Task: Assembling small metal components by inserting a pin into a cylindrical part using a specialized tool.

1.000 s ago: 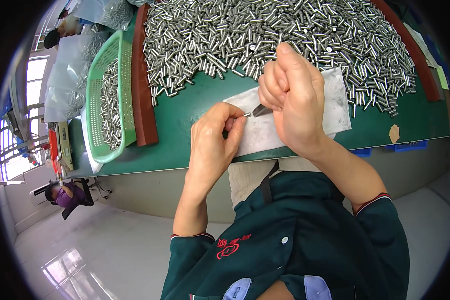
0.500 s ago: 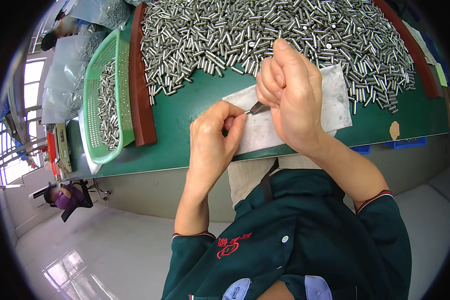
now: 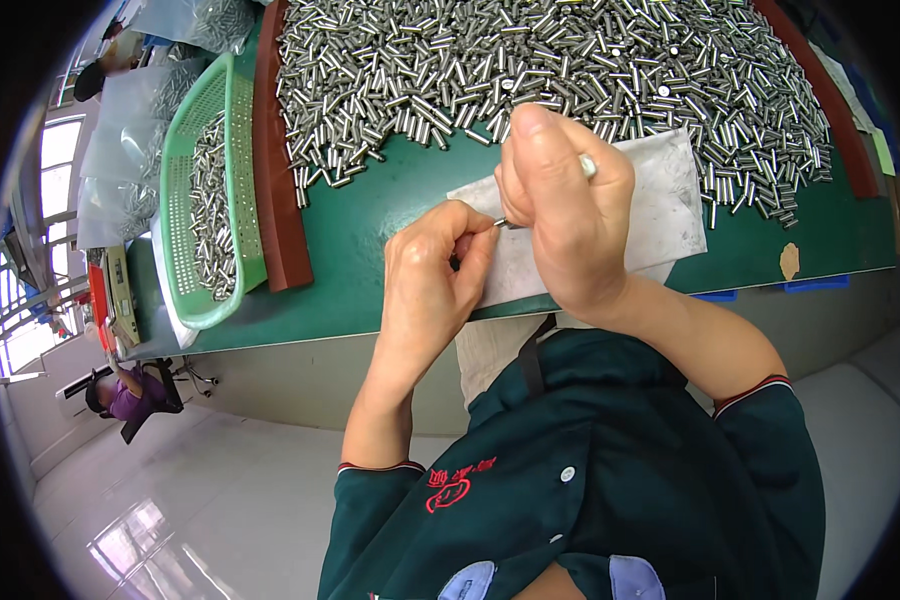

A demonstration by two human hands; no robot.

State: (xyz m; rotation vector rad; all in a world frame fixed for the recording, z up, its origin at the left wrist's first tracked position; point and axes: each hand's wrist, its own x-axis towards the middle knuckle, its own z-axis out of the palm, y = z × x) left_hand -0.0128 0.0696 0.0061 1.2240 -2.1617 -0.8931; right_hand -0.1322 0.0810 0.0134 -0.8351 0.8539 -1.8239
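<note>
Together, both hands meet over the grey sheet (image 3: 660,200) on the bench (image 3: 370,220): the left hand (image 3: 430,275) and the right hand (image 3: 560,200) each pinch an end of a small pin (image 3: 503,224). Beyond the sheet lies the pin heap (image 3: 530,70); a green basket (image 3: 205,190) sits well left.

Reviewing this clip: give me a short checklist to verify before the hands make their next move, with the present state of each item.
1. Left hand pinches a small metal piece at its fingertips: ok.
2. Right hand grips a slim tool whose tip meets that piece: ok.
3. Both hands are over the grey sheet, so a dropped part lands there: ok.
4. Pile of metal pins is close behind the hands: ok.
5. Green basket with pins sits at the person's left, apart from the hands: ok.
6. Piece's condition or fit: cannot tell, too small and partly hidden.
</note>
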